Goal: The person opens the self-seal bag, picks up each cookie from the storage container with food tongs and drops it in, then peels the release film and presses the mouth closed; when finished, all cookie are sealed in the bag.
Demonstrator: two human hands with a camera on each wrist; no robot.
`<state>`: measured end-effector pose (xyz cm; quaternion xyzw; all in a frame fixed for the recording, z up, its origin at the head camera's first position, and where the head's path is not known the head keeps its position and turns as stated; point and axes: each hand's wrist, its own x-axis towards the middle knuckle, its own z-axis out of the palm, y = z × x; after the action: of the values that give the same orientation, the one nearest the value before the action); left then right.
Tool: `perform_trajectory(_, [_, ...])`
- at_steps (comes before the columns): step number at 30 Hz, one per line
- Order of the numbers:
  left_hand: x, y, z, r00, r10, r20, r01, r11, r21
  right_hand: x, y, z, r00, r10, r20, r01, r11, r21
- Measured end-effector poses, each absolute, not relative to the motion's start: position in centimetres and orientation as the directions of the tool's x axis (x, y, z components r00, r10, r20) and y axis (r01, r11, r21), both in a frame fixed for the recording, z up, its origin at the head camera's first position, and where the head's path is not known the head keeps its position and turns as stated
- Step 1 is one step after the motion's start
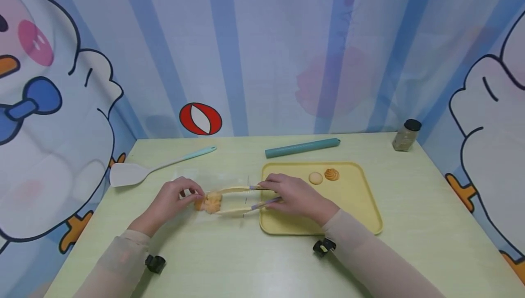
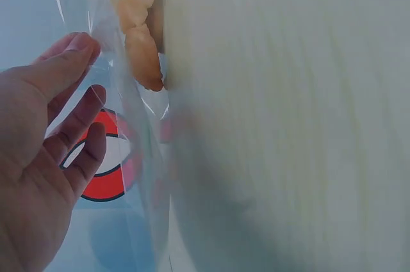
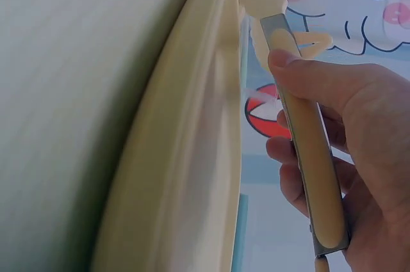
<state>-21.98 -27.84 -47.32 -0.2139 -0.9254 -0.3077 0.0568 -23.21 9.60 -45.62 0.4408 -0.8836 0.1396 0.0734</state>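
Note:
My left hand (image 1: 180, 195) pinches the edge of a clear plastic bag (image 2: 102, 3) between thumb and fingertips; its other fingers are loosely bent. Several golden cookies (image 1: 213, 202) lie inside the bag, beside the left fingertips. In my right hand (image 1: 297, 197) I grip a pair of tongs (image 3: 311, 176) by the handles, the thumb along one arm. The pale yellow tong arms reach left into the bag, spread apart, with their tips at the cookies. Whether the tips clasp a cookie is hard to tell.
Under the right hand sits a yellow tray (image 1: 320, 233) bearing a pale round cookie (image 1: 315, 178) and a swirled cookie (image 1: 331, 174). Behind are a teal stick-shaped item (image 1: 302, 147) and a white spatula (image 1: 130, 174). A black-lidded jar (image 1: 406, 136) stands at the back right.

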Motion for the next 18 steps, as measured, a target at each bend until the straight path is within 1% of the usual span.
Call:
perform_trajectory(4, [-22.1, -27.8, -47.6, -0.893, 0.369, 0.260, 0.451, 0.713, 0.538, -22.8, 11.9, -45.7, -0.634, -0.726, 0.265, -0.773, 0.595, -0.219])
perform_trajectory(8, [-22.1, -27.6, -47.8, -0.893, 0.370, 0.256, 0.450, 0.708, 0.544, -22.5, 14.3, -45.8, -0.672, -0.685, 0.282, -0.741, 0.624, -0.249])
perform_trajectory(14, [-22.0, -27.5, -48.0, -0.899, 0.358, 0.253, 0.438, 0.720, 0.538, -21.9, 17.4, -45.5, -0.736, -0.624, 0.263, -0.676, 0.661, -0.324])
perform_trajectory(18, [-22.0, -27.5, -48.0, -0.901, 0.355, 0.250, 0.434, 0.730, 0.527, -21.7, 19.2, -45.4, -0.766, -0.585, 0.268, -0.643, 0.693, -0.327])
